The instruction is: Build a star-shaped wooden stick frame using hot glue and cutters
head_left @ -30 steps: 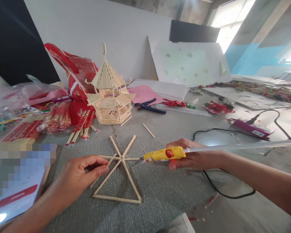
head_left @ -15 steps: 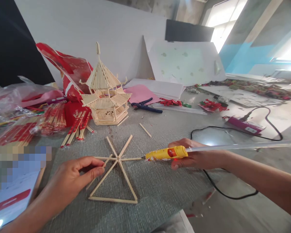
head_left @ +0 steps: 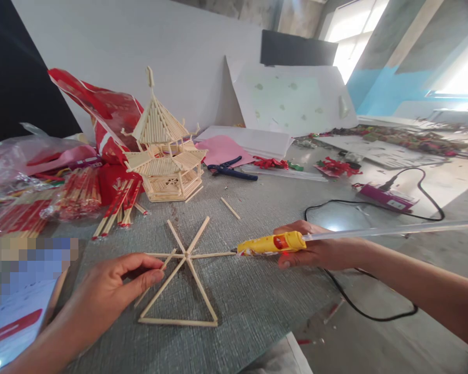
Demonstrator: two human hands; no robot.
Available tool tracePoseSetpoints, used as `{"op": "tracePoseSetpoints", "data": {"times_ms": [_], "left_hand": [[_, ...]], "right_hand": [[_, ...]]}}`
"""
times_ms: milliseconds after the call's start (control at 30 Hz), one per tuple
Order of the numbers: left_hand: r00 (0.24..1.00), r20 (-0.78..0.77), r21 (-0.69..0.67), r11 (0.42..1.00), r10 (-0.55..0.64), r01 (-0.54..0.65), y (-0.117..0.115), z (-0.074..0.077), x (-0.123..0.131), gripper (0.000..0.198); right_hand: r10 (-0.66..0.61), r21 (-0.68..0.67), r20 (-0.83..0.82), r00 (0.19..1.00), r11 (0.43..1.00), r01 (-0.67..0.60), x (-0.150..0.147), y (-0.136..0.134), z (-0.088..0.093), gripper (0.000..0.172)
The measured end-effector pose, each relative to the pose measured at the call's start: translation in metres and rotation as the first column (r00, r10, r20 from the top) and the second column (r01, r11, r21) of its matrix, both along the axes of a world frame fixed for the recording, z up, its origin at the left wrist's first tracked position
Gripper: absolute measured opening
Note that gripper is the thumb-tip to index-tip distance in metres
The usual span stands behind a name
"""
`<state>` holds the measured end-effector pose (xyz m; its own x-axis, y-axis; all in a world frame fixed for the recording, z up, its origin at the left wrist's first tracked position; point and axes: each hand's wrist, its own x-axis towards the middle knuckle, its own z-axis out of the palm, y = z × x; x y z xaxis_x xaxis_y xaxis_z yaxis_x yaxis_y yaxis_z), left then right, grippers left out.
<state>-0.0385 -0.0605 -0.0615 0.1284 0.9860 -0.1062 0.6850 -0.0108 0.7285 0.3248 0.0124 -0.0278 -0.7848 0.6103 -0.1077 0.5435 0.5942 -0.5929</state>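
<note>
A six-spoked frame of wooden sticks (head_left: 203,289) lies flat on the table, with one stick joining the ends of its two near spokes. My left hand (head_left: 134,278) pinches a loose wooden stick (head_left: 169,259) between thumb and fingers, over the frame's left side. In my right hand (head_left: 310,246) is a yellow hot glue gun (head_left: 271,242), a long clear glue stick (head_left: 374,230) poking from its back. Its nozzle is at the outer end of the right-hand spoke; whether it touches is too small to tell.
Behind the frame stands a stick-built pavilion model (head_left: 166,166). Paper-sleeved chopsticks (head_left: 117,208) lie left of it, dark blue pliers (head_left: 234,170) to its right. A purple power strip (head_left: 388,199) with a black cord (head_left: 351,201) sits at right. One short stick (head_left: 230,208) lies behind the frame.
The glue gun has shifted slightly right relative to the frame, out to the spoke's end. My left hand keeps its pinch on the stick. The whole view has drifted a little.
</note>
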Motion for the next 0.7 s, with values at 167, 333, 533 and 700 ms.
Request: {"op": "tracePoseSetpoints", "data": {"times_ms": [167, 333, 533, 700], "left_hand": [[1.000, 0.017, -0.010, 1.000, -0.006, 0.006, 0.0002, -0.0022, -0.0009, 0.034], [1.000, 0.007, -0.012, 1.000, 0.006, -0.006, -0.0002, -0.0001, -0.0023, 0.032], [1.000, -0.012, 0.002, 1.000, 0.003, -0.003, -0.0001, 0.0009, -0.0027, 0.033], [0.999, -0.005, 0.037, 0.999, 0.036, -0.035, -0.0011, -0.0026, -0.0024, 0.034]], "right_hand": [[-0.004, 0.003, 0.003, 1.000, 1.000, 0.004, 0.0029, -0.0003, -0.0034, 0.039], [0.008, 0.004, -0.025, 1.000, 1.000, -0.008, 0.0013, -0.0023, -0.0027, 0.035], [-0.030, -0.018, -0.006, 1.000, 0.999, 0.030, 0.0024, -0.0035, 0.0002, 0.037], [-0.035, -0.028, 0.022, 0.999, 0.999, 0.035, 0.0081, -0.0040, 0.0026, 0.034]]}}
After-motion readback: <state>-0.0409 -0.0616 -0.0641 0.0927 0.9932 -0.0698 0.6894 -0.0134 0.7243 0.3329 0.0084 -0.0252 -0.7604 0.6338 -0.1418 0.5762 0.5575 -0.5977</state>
